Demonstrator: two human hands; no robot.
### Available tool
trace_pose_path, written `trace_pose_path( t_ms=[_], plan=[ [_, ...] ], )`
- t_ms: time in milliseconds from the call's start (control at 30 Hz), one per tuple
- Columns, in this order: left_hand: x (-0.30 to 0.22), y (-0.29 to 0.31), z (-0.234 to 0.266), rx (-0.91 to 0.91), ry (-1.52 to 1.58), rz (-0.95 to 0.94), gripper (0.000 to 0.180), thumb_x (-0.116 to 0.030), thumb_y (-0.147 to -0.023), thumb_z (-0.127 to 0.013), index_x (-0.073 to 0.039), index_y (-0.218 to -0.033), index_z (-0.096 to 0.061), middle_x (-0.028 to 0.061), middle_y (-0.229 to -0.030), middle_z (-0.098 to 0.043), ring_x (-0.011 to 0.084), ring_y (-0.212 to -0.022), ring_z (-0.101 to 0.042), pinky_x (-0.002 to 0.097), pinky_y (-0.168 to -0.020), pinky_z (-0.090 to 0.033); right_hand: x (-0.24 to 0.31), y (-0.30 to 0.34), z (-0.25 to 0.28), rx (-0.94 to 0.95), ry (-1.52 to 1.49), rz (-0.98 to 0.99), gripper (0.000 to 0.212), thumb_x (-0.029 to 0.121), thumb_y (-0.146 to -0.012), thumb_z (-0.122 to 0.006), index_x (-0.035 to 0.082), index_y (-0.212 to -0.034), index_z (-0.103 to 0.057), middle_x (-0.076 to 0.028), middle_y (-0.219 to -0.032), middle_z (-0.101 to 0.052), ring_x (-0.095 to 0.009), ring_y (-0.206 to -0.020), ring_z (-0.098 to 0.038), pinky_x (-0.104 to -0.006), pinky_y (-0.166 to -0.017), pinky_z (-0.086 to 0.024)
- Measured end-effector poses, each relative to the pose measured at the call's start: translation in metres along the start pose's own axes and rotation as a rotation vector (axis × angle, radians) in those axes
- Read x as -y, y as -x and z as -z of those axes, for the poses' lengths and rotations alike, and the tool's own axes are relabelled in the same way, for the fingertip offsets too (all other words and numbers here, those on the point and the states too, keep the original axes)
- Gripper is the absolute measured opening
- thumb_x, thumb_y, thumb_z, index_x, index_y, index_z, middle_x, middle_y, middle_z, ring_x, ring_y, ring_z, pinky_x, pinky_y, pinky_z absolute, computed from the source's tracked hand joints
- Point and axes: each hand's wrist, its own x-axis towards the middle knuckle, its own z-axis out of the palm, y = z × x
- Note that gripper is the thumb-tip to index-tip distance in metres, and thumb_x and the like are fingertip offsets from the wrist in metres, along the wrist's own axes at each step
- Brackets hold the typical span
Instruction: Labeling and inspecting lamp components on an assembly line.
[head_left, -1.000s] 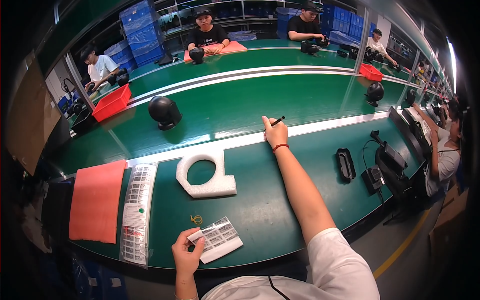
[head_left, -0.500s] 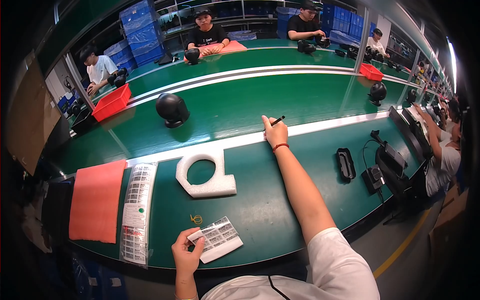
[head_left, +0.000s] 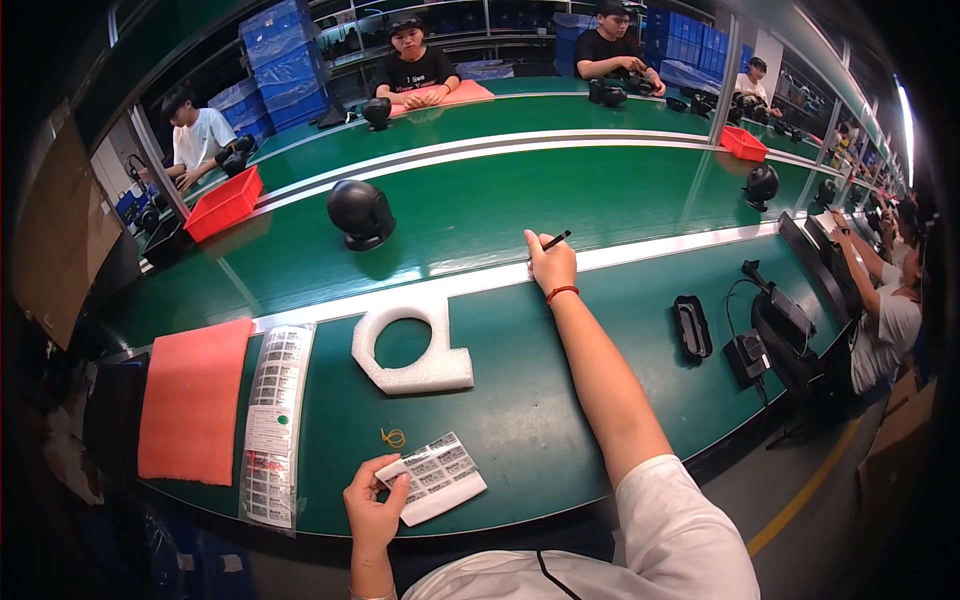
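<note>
On the near tabletop (head_left: pixel 545 430), head view: label sheet (head_left: pixel 437 478) held low and left of centre, close over the green surface; contact with it not certain. Both hands occupied. Left hand (head_left: pixel 375 512): partly closed, thumb on top of the sheet's left side, fingers curled behind, a light pinch by appearance. Right hand (head_left: pixel 553 268): mostly closed around a slim black pen (head_left: pixel 557 240), well apart from the sheet, over the white strip (head_left: pixel 640 255) at the far edge; resting or hovering, cannot tell.

Nearby: yellow loop (head_left: pixel 393 438) just beyond the sheet; white foam block (head_left: pixel 425 378) with round hole, between sheet and strip; black rounded device (head_left: pixel 361 213) upright on the green belt (head_left: pixel 530 195).

Handling, by judgement: best to pinch the sheet at its blank margin, thumb clear of the print, and keep it flat against curling; pen in a loose grip, tip away from the labels.

Writing: rows of small dark printed blocks on the sheet, blank band along the near edge, too fine for sure reading. Similar rows inside the clear bag (head_left: pixel 268 400) at left, plus a pale slip, a green dot and red handwriting; pale lettering on a co-worker's black shirt (head_left: pixel 420 72)
</note>
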Motion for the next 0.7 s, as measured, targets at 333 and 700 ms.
trace_pose_path(
  t_ms=[333,700],
  plan=[
    [0.0031,0.002,0.0003,-0.023,0.011,-0.021,0.026,0.0,-0.081,-0.066,0.002,-0.106,-0.06,0.0062,-0.087,-0.066,0.0086,-0.078,-0.06,0.0221,-0.069,-0.048,-0.0043,0.001,-0.0009,-0.005,0.021,0.005,0.047,0.039,-0.09,-0.059,0.004,-0.06,-0.052,-0.005,-0.05,-0.056,-0.014,-0.044,-0.058,-0.029,-0.045,-0.045],
    [0.0026,-0.0019,-0.0017,-0.026,0.013,-0.021,0.025,0.001,-0.081,-0.066,0.002,-0.105,-0.061,0.0063,-0.088,-0.066,0.0085,-0.078,-0.06,0.0224,-0.07,-0.049,0.0026,-0.0021,0.0037,-0.262,-0.012,0.236,0.039,0.043,-0.089,-0.055,0.007,-0.073,-0.06,-0.014,-0.065,-0.063,-0.034,-0.067,-0.062,-0.0405,-0.061,-0.048]
  ],
)
